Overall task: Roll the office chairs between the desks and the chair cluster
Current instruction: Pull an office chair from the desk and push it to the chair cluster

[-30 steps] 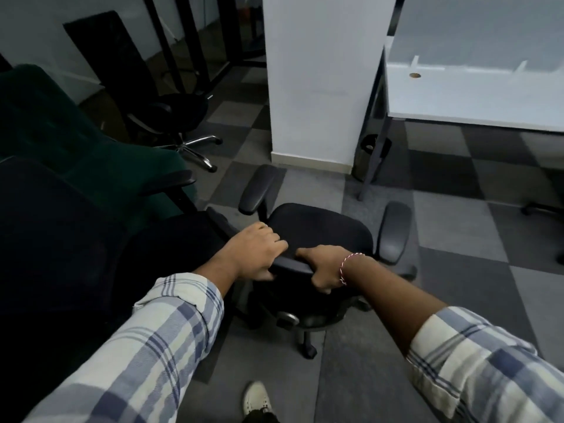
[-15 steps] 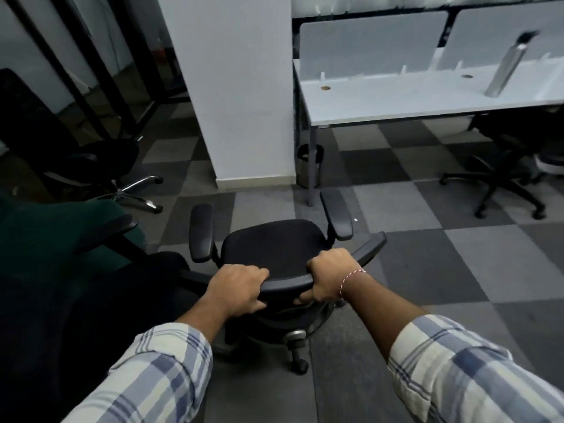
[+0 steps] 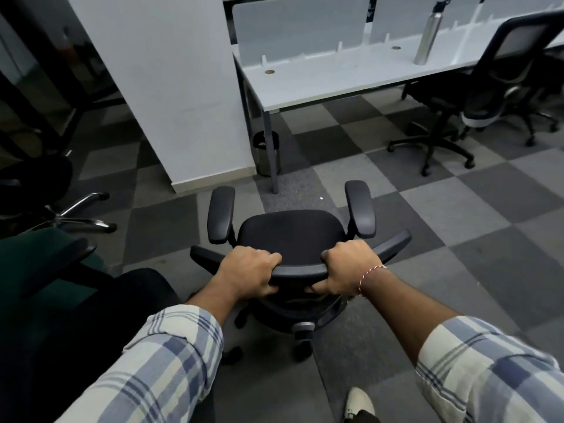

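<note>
Grips the top bar of the black chair (image 3: 291, 236) with left hand (image 3: 248, 271) and right hand (image 3: 348, 268), fingers curled tight round it. Stands on the checked carpet (image 3: 457, 270), facing the white desk (image 3: 320, 83), near a green chair (image 3: 36, 264).

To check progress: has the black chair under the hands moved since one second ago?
Yes. The chair has turned and rolled right: it faced the pillar before, and now faces the desk leg beside the bin.
</note>
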`<move>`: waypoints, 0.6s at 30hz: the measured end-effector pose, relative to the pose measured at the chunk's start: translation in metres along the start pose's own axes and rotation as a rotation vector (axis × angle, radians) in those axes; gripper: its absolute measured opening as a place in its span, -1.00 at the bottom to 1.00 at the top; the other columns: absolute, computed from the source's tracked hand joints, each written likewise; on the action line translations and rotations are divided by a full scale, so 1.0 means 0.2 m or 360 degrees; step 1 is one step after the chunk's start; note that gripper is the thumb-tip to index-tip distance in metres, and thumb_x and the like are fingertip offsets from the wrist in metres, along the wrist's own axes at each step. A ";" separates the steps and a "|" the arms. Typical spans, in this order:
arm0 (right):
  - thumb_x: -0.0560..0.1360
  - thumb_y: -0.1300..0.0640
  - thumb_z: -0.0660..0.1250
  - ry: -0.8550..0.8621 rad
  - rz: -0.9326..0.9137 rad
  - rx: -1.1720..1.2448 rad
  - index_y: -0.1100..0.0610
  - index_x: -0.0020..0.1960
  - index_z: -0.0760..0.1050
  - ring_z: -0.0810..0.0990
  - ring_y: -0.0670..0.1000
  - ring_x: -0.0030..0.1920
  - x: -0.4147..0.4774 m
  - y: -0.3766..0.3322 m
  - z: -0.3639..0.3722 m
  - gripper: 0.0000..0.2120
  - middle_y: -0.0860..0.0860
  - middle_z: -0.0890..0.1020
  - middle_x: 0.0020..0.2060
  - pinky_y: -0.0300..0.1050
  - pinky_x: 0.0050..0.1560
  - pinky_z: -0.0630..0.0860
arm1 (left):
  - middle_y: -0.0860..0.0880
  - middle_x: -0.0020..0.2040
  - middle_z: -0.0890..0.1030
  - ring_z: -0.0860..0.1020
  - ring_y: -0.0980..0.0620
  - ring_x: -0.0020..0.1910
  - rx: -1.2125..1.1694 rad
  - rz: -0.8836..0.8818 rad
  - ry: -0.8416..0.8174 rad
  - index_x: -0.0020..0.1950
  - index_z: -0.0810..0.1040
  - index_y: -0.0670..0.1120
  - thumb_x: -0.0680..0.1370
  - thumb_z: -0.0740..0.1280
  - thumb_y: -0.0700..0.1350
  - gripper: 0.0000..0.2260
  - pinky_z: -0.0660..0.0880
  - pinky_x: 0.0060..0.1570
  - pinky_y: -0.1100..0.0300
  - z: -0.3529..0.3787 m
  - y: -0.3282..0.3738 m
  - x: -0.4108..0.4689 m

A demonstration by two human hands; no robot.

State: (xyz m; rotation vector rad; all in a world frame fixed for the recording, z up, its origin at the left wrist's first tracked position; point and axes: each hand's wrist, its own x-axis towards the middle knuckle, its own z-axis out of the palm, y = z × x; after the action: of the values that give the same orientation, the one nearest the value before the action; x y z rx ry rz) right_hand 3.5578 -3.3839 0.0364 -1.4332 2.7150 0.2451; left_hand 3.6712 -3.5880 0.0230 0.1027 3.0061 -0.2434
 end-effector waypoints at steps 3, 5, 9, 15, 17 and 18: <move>0.30 -0.54 0.16 0.0030 0.0070 -0.0002 0.02 -0.15 0.53 0.61 0.09 -0.24 -0.02 0.03 0.01 -0.37 -0.01 0.61 -0.29 -0.09 -0.27 0.37 | 0.05 -0.08 0.60 0.60 -0.05 -0.14 0.0019 0.0057 0.0041 -0.03 0.39 0.03 0.45 0.31 0.25 -0.67 0.38 -0.26 0.10 -0.01 -0.02 0.09; 0.31 -0.54 0.14 0.0034 0.0119 0.0021 0.03 -0.17 0.51 0.60 0.08 -0.25 -0.02 0.08 0.02 -0.38 -0.01 0.60 -0.31 -0.09 -0.27 0.40 | 0.04 -0.08 0.60 0.61 -0.05 -0.14 0.0022 0.0096 0.0064 -0.04 0.38 0.02 0.45 0.31 0.25 -0.67 0.38 -0.26 0.11 -0.02 -0.02 0.17; 0.32 -0.54 0.16 0.0077 0.0187 0.0027 0.02 -0.22 0.43 0.62 0.09 -0.24 0.00 0.20 0.03 -0.41 0.00 0.60 -0.32 -0.09 -0.27 0.37 | 0.03 -0.08 0.62 0.62 -0.08 -0.12 0.0055 0.0175 0.0120 -0.04 0.40 0.01 0.43 0.32 0.26 -0.65 0.33 -0.28 0.12 -0.04 -0.01 0.35; 0.30 -0.57 0.12 0.0125 0.0185 0.0000 0.01 -0.22 0.45 0.60 0.06 -0.29 0.14 0.52 0.07 -0.37 -0.04 0.54 -0.39 -0.10 -0.29 0.40 | 0.02 -0.12 0.62 0.61 -0.08 -0.15 0.0028 0.0202 0.0184 -0.11 0.28 0.02 0.43 0.32 0.26 -0.63 0.31 -0.30 0.12 -0.07 0.03 0.69; 0.28 -0.58 0.10 0.0175 0.0165 -0.0002 0.00 -0.23 0.41 0.61 0.07 -0.28 0.19 0.64 0.09 -0.37 -0.03 0.57 -0.37 -0.11 -0.30 0.37 | 0.03 -0.11 0.62 0.61 -0.08 -0.14 0.0031 0.0197 0.0196 -0.11 0.27 0.02 0.44 0.31 0.26 -0.63 0.31 -0.29 0.12 -0.09 0.05 0.79; 0.26 -0.59 0.07 0.0197 0.0165 -0.0003 0.00 -0.23 0.41 0.61 0.07 -0.27 0.22 0.71 0.10 -0.36 -0.03 0.59 -0.35 -0.11 -0.31 0.35 | 0.03 -0.11 0.62 0.61 -0.07 -0.15 0.0031 0.0196 0.0199 -0.11 0.27 0.01 0.44 0.31 0.26 -0.63 0.31 -0.29 0.13 -0.10 0.06 0.87</move>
State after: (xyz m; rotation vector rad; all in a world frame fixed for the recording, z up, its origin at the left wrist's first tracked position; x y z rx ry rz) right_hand 3.4157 -3.3385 0.0259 -1.3528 2.8931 0.1689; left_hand 3.4984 -3.5630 0.0186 0.3149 3.1064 -0.2625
